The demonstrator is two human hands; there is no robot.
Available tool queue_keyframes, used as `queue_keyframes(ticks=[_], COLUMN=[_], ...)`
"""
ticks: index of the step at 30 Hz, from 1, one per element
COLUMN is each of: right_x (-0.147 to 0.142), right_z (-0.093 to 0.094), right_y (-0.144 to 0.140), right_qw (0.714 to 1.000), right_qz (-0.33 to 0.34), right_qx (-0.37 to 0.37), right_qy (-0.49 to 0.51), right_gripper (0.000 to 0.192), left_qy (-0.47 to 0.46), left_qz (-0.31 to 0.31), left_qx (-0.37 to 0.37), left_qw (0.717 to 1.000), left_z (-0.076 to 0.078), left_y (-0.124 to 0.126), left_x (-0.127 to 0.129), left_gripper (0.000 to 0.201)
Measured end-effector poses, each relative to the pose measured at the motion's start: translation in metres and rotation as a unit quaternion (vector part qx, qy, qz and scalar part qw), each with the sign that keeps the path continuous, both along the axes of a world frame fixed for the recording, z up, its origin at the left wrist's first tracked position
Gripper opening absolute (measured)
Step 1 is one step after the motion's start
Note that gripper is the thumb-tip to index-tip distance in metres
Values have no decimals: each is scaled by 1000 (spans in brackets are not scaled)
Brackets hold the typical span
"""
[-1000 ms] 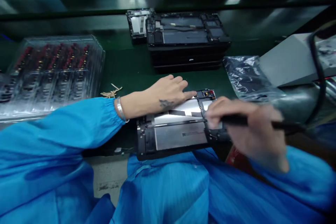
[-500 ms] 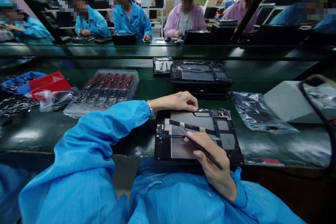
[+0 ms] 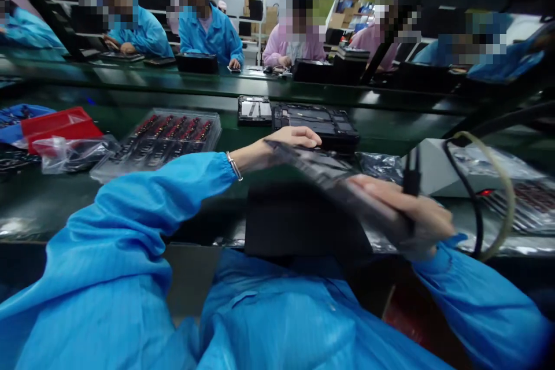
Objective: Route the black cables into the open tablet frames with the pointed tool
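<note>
Tablet chassis (image 3: 329, 176): an opened tablet body, lifted off the green workbench (image 3: 130, 196) and tilted, its far corner high and its near corner low; it is blurred, so its inner parts cannot be read.
Left hand (image 3: 290, 139): grips the far upper corner of the tablet chassis, fingers curled over the edge; a metal bracelet (image 3: 234, 166) sits at the wrist below a blue sleeve.
Right hand (image 3: 411, 214): clasps the near lower corner of the tablet chassis, with a dark pen-like tool (image 3: 411, 176) pinched upright between its fingers at the same time.
Black mat (image 3: 303, 222): lies flat on the workbench directly under the tablet chassis.
Stack of tablet chassis (image 3: 314, 121): stands just beyond the held tablet chassis, open side up, with a smaller opened unit (image 3: 254, 110) touching its left side.
Clear parts tray (image 3: 162, 136): left of the tablet chassis, holding rows of small red and dark parts.
Red bin (image 3: 58, 122): farther left than the tray, with a clear plastic bag (image 3: 69, 153) in front of it.
Grey box (image 3: 437, 167): right of the tablet chassis, with a black cable (image 3: 470, 196) looping before it.
Other people: seated at the far bench well beyond the tablet chassis, in blue and pink coats, hands on their own devices.
</note>
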State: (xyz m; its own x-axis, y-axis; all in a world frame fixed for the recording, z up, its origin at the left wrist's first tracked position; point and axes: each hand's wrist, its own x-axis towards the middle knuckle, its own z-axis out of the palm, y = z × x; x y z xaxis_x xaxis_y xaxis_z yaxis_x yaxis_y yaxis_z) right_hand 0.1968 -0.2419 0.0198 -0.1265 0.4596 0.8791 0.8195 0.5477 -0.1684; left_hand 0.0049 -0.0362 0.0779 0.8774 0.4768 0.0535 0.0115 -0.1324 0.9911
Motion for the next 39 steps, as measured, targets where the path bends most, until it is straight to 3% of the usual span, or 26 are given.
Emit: queue_keyframes(ticks=[2, 4, 7, 9, 11, 19, 22, 25, 30, 35, 37, 39], right_x=[-9, -19, -30, -32, -33, -34, -37, -37, -34, -35, -36, -39], right_z=[11, 22, 37, 43, 46, 37, 33, 29, 24, 21, 25, 34], right_y=[7, 12, 12, 7, 1, 0, 4, 7, 11, 13, 14, 15], right_qw=[985, 944, 883, 864, 842, 744, 694, 662, 632, 633, 638, 673], right_qz=[-56, -57, -12, -4, -6, 20, 17, 10, -3, -8, -14, -15], right_qx=[98, 148, 65, -2, -55, -225, -262, -282, -310, -313, -313, -299], right_qy=[135, 289, 465, 504, 537, 629, 671, 695, 710, 708, 703, 676], right_gripper=[20, 22, 21, 19, 18, 19, 21, 23, 22, 21, 19, 18], left_qy=[-54, -113, -146, -142, -139, -92, -66, -45, -23, -22, -24, -34], left_qz=[-24, -51, -39, 1, 35, 80, 89, 100, 106, 106, 103, 89], left_qx=[-35, -28, 78, 152, 170, -58, -102, -118, -128, -130, -124, -104], left_qw=[998, 992, 985, 978, 975, 991, 989, 987, 986, 986, 987, 990], left_z=[0, 2, 8, 10, 10, -16, -27, -35, -42, -45, -46, -45], left_y=[-11, -22, -35, -41, -44, -44, -40, -37, -31, -30, -29, -26], left_x=[-9, -19, -32, -36, -36, -29, -28, -27, -26, -25, -25, -25], left_gripper=[25, 39, 41, 31, 27, 48, 44, 42, 42, 41, 41, 40])
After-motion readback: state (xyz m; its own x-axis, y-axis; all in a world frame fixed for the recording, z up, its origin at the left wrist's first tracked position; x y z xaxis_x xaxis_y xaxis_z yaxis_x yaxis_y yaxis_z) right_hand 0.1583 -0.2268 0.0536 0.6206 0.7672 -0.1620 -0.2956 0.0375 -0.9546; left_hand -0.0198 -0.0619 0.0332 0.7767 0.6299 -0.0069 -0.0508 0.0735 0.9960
